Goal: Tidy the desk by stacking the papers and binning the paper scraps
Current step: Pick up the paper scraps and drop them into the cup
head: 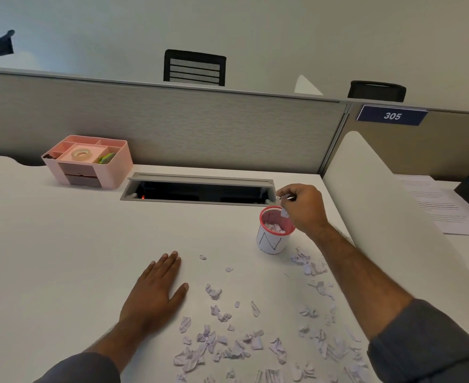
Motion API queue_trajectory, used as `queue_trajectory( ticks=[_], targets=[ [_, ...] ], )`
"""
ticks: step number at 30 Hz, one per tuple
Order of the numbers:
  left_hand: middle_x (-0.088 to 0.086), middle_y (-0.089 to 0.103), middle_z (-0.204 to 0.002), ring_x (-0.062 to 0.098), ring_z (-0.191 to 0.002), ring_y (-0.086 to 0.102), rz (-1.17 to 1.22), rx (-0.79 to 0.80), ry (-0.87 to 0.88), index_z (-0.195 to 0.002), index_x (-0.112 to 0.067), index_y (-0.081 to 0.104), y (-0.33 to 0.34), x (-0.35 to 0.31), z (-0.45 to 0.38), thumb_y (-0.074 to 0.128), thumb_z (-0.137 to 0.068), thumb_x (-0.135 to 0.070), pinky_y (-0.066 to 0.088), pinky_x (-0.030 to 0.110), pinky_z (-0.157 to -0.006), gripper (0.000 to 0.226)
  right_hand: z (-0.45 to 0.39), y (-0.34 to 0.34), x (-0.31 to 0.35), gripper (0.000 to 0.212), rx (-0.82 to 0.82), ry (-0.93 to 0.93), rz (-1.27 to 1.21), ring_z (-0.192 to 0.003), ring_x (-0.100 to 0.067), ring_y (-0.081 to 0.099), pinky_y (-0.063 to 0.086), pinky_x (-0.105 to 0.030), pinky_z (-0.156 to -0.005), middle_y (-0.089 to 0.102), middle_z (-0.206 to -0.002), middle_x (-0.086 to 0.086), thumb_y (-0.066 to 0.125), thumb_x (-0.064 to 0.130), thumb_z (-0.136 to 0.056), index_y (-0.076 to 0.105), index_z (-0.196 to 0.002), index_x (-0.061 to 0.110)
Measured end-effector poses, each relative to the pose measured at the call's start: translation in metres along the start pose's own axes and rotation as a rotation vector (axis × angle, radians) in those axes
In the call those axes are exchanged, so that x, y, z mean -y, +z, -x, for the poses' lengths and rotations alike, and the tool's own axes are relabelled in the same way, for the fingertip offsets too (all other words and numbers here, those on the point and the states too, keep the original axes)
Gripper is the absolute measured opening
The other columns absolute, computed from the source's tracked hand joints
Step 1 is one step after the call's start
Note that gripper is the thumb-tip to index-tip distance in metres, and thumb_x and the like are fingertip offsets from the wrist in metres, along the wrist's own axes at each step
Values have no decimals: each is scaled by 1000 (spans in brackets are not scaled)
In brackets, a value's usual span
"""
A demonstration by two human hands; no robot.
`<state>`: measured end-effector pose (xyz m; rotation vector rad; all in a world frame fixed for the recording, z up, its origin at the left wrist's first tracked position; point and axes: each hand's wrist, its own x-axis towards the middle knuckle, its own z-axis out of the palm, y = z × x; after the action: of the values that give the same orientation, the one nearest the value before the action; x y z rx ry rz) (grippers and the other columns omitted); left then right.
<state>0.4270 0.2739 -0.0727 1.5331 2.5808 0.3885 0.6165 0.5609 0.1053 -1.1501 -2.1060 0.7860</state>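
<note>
Right hand [302, 207] pinches a paper scrap [285, 212] above the red-rimmed cup [272, 239]; left hand [156, 291] lies flat on the desk [62, 258].
Loose scraps [227, 346] run off the lower edge; neighbouring papers [443, 205] are partly hidden by the divider [379, 194].

crumpled paper scraps [229, 346], smooth matt desk [62, 244], mesh cup [273, 233]

Pink organizer [89, 161] w/ tape roll [80, 154]; cable tray [197, 189]; sign "305" [392, 115].
</note>
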Motion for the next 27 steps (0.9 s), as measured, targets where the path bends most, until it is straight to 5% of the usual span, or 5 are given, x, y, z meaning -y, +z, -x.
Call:
queue_trajectory(
  ticks=[12,19,21,24,27],
  targets=[
    [-19,-5,-165,-6,-149,-13,3,-20,11,-161,-27,6,0,0,0,19,-98,-62,-11,19,-121,73,11,9,-9,18,-32,-52,38,-90,-17,62,54,-30,-87,73,-104,-12,62,1,-90,73,-103,5],
    [-17,-4,-165,-4,-150,-11,9,-16,13,-161,-26,6,1,0,-1,22,-101,-59,-7,23,-123,70,53,55,-7,10,52,-226,-45,-74,-11,60,49,-27,-73,71,-86,-1,68,8,-85,75,-91,8],
    [-18,-3,-165,-4,-150,-10,12,-13,9,-161,-26,7,1,0,-1,16,-98,-61,-5,24,-124,73,73,81,-15,21,271,-220,19,-96,-16,61,47,-32,-92,69,-108,-5,67,18,-88,71,-107,10],
    [-18,-4,-165,-3,-150,-10,7,-11,11,-161,-26,7,1,1,-1,7,-94,-65,-5,24,-124,77,98,116,-27,53,602,-227,222,-140,-20,34,24,-32,-115,42,-150,-5,58,42,-93,50,-140,19],
    [-16,-1,-165,-2,-151,-8,6,-15,15,-161,-25,9,0,0,-3,10,-96,-62,-6,23,-123,74,112,140,-26,63,675,-282,340,-150,-22,14,11,-38,-120,23,-161,-2,50,50,-94,33,-150,25]
  ],
)
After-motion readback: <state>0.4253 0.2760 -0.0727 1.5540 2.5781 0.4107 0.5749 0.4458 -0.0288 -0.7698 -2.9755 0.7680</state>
